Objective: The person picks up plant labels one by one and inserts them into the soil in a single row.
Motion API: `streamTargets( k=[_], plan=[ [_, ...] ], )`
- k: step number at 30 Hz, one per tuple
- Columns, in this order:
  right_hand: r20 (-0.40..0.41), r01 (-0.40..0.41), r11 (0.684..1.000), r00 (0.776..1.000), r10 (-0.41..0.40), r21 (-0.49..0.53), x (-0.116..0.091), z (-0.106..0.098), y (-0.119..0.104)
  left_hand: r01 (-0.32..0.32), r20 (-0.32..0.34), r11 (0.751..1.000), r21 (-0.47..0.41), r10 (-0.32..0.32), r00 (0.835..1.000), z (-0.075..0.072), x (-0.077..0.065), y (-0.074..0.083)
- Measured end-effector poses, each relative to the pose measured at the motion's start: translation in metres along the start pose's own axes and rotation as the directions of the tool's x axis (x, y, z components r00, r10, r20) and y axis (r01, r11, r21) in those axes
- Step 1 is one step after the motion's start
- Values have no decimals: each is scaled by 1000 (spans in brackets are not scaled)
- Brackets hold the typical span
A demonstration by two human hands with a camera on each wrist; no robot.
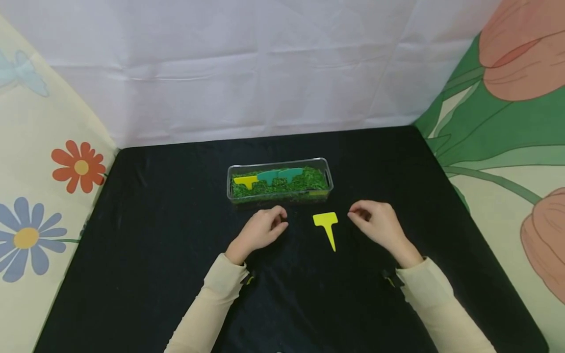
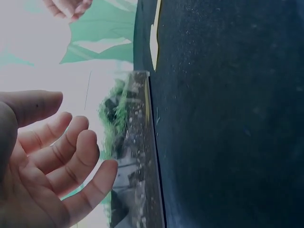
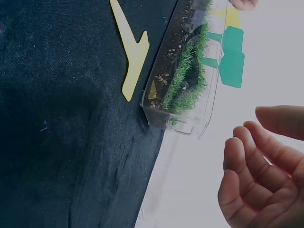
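A clear plastic box [image 1: 229,182] filled with green artificial grass [image 1: 311,180] stands on the black cloth. Upright in the grass are a yellow T-shaped plant label [image 1: 245,182] on the left and two teal plant labels [image 1: 291,173] beside it. Another yellow plant label [image 1: 326,220] lies flat on the cloth in front of the box, its point toward the person. Left of that label, close to the box's front, hovers the left hand [image 1: 259,229], fingers loosely bent around nothing. On the label's other side the right hand [image 1: 380,223] is likewise empty, with relaxed fingers.
Black cloth [image 1: 145,235] covers the table. A white sheet [image 1: 265,73] hangs behind it, and flower-printed panels [image 1: 26,206] flank both sides. Dark soil and pebbles [image 3: 164,78] show through the box's wall in the right wrist view.
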State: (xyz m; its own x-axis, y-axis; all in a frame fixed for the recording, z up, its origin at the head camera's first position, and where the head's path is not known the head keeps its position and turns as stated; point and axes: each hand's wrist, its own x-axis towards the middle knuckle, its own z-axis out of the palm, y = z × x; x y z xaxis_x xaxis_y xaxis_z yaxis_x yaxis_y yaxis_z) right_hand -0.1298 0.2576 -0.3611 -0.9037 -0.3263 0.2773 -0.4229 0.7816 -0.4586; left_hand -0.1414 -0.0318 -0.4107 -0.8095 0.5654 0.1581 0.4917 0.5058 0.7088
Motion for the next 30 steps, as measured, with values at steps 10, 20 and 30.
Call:
streamTargets(
  k=[10,20,30],
  plan=[
    [12,-9,1000,1000,9,0,0,-1,0,101,162,987,121,-120,979,13,30,5],
    [27,-19,1000,999,18,8,1,0,0,108,239,941,320,-190,952,27,55,16],
    [33,-23,1000,999,23,9,1,0,0,58,274,907,417,-186,944,40,69,27]
  ],
)
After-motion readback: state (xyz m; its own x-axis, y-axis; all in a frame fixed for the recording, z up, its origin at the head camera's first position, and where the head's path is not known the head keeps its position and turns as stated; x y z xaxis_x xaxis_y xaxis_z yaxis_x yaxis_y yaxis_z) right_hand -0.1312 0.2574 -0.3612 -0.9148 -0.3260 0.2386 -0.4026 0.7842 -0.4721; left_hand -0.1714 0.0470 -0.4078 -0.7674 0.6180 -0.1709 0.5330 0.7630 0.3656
